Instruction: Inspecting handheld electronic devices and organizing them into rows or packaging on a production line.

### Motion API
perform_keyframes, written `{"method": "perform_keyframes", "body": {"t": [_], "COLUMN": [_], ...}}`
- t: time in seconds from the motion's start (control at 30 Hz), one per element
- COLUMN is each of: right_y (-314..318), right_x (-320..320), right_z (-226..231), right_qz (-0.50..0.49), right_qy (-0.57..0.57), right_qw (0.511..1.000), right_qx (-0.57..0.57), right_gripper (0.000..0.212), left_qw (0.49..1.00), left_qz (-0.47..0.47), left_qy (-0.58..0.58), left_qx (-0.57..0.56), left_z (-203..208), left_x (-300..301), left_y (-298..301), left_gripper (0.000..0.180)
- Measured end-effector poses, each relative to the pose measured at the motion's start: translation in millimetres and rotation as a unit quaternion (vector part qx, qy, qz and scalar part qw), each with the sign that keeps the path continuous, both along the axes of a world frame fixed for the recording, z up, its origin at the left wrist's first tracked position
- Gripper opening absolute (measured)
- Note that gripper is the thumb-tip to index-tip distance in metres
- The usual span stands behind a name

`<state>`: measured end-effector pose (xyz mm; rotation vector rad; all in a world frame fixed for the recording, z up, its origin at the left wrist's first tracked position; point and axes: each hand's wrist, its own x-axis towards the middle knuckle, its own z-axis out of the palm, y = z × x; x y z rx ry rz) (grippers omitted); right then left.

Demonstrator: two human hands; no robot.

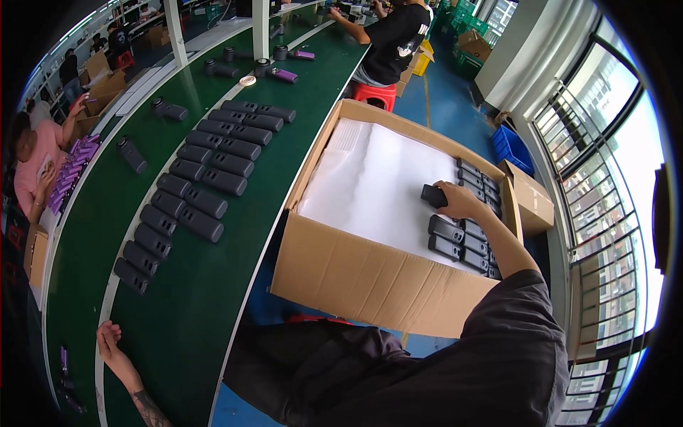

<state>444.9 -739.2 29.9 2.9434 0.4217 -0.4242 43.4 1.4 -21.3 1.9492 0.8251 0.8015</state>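
My right hand (455, 201) is closed round a black oblong plastic casing (433, 196), holding it over the white foam sheet in an open cardboard box (370, 281). Beside that hand, similar black casings (446, 228) lie in rows along the right part of the box, some behind my hand and forearm. At the lower left, my left hand (110, 340) rests by the pale stripe of the green bench with its fingers curled in; nothing shows in them. Beyond it, a double row of black casings (203, 203) lies on the bench.
Black units with round heads (171, 109) stand farther along the bench (235, 313), some with purple cells. A person in pink (35, 164) works across it near purple cells (71, 171). Another person (398, 35) sits beyond the box. A blue crate (512, 148) is by the window.
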Motion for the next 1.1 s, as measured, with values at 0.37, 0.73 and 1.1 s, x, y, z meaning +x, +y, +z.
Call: {"method": "perform_keyframes", "body": {"t": [0.37,0.73,1.1], "right_y": [48.5,356.1,662.3], "right_x": [-7.5,-70.7,-228.9], "right_z": [42.0,70.1,7.8], "right_qz": [-0.083,0.238,0.454], "right_qy": [-0.017,0.235,0.342], "right_qw": [0.986,0.815,0.705], "right_qx": [0.142,0.474,0.424], "right_gripper": [0.068,0.065,0.05], "left_qw": [1.0,0.997,0.991], "left_qz": [0.02,0.008,0.049], "left_qy": [-0.001,-0.064,-0.128], "left_qx": [-0.006,-0.031,-0.007], "left_z": [2.4,4.1,9.2], "left_x": [1.3,11.0,-23.3], "left_y": [-7.1,-15.7,-48.3], "left_gripper": [0.03,0.026,0.039]}}
